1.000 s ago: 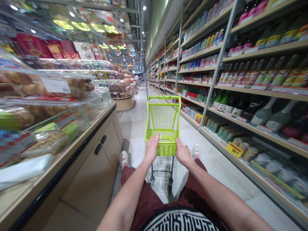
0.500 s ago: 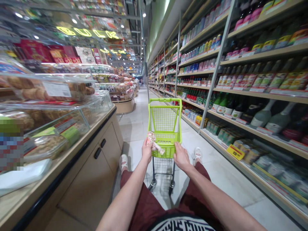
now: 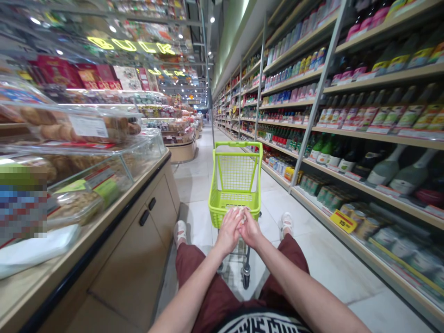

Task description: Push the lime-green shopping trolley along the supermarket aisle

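A small lime-green shopping cart (image 3: 236, 173) stands in the aisle straight ahead of me. My left hand (image 3: 229, 230) and my right hand (image 3: 250, 229) meet at the middle of the cart's near edge. Both are closed around a small pale crumpled packet (image 3: 240, 212), which is mostly hidden between the fingers. My feet in white shoes show on either side of the cart's wheels.
A bakery counter (image 3: 114, 199) with glass cases of pastries runs along my left, with cupboard doors below. Tall shelves of bottles and cans (image 3: 364, 138) line the right. A yellow price tag (image 3: 342, 220) juts from a low shelf. The tiled aisle (image 3: 194, 180) runs on ahead.
My left hand lifted the pale packet from the cart's handle. Both hands then came together at the middle of the near edge, closing on the packet.
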The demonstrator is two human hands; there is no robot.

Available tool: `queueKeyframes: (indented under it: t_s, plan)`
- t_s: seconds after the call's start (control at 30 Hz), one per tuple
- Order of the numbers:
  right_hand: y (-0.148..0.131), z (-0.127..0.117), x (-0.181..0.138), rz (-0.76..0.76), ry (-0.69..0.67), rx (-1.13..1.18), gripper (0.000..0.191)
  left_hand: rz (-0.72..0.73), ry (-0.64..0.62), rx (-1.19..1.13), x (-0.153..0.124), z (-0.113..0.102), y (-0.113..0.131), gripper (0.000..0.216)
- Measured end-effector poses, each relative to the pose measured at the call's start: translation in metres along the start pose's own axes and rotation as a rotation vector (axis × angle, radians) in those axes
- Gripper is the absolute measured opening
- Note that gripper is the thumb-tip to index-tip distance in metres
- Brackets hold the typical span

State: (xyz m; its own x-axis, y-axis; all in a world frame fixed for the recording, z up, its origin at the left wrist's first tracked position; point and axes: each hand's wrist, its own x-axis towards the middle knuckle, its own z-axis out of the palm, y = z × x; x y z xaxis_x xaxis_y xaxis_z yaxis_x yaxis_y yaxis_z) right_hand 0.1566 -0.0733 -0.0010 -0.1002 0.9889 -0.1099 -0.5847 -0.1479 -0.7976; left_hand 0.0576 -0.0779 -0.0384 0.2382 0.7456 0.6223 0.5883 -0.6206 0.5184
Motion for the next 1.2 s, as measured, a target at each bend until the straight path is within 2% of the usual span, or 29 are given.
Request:
queueKeyframes:
  t_s: [0.1, 0.17, 0.3, 0.37, 0.43, 0.53, 0.63, 0.7, 0.77, 0.8, 0.87, 0.9, 0.97, 1.03, 1.1, 1.2]
  plan:
    - [-0.001, -0.002, -0.003, -0.003, -0.056, -0.049, 0.028, -0.033, -0.077, -0.132, -0.005, -0.002, 0.006, 0.056]
    - [0.000, -0.005, -0.001, 0.009, 0.010, -0.057, 0.026, -0.125, -0.073, -0.307, -0.005, -0.005, 0.004, 0.056]
    - [0.002, -0.008, 0.005, -0.013, 0.087, -0.030, 0.019, -0.446, 0.196, -0.589, -0.005, -0.006, -0.007, 0.042]
    - [0.003, -0.006, 0.004, -0.031, 0.087, -0.013, 0.018, -0.536, 0.266, -0.645, -0.005, -0.005, -0.008, 0.031]
    - [0.006, -0.003, 0.001, -0.028, 0.059, 0.011, 0.019, -0.605, 0.273, -0.693, -0.005, -0.005, -0.002, 0.028]
    - [0.012, -0.002, -0.006, 0.007, -0.022, 0.004, 0.020, -0.756, 0.286, -0.855, -0.006, -0.007, 0.014, 0.042]
    - [0.017, -0.007, -0.011, 0.006, -0.031, -0.130, 0.023, -0.875, 0.215, -1.053, -0.014, -0.013, 0.023, 0.047]
    - [0.017, -0.012, -0.016, -0.111, 0.020, -0.352, 0.030, -0.929, 0.208, -1.065, -0.023, -0.021, 0.021, 0.044]
    - [0.014, -0.014, -0.024, -0.331, 0.056, -0.618, 0.038, -0.980, 0.287, -0.962, -0.032, -0.029, 0.014, 0.038]
    - [0.014, -0.013, -0.028, -0.443, 0.032, -0.727, 0.041, -0.998, 0.334, -0.881, -0.036, -0.034, 0.010, 0.035]
    - [0.014, -0.008, -0.036, -0.580, -0.112, -0.895, 0.044, -0.995, 0.388, -0.734, -0.041, -0.040, 0.005, 0.031]
    - [0.016, -0.004, -0.040, -0.578, -0.199, -0.960, 0.044, -0.975, 0.391, -0.701, -0.043, -0.041, 0.005, 0.031]
    - [0.023, 0.004, -0.043, -0.456, -0.308, -1.033, 0.043, -0.928, 0.358, -0.770, -0.044, -0.043, 0.008, 0.035]
    - [0.030, 0.009, -0.042, -0.313, -0.290, -1.025, 0.046, -0.901, 0.313, -0.975, -0.045, -0.043, 0.014, 0.038]
    - [0.035, 0.010, -0.038, -0.235, -0.243, -0.973, 0.050, -0.888, 0.284, -1.167, -0.046, -0.044, 0.019, 0.038]
    - [0.040, 0.007, -0.033, -0.188, -0.272, -0.917, 0.043, -0.880, 0.324, -1.242, -0.048, -0.048, 0.017, 0.039]
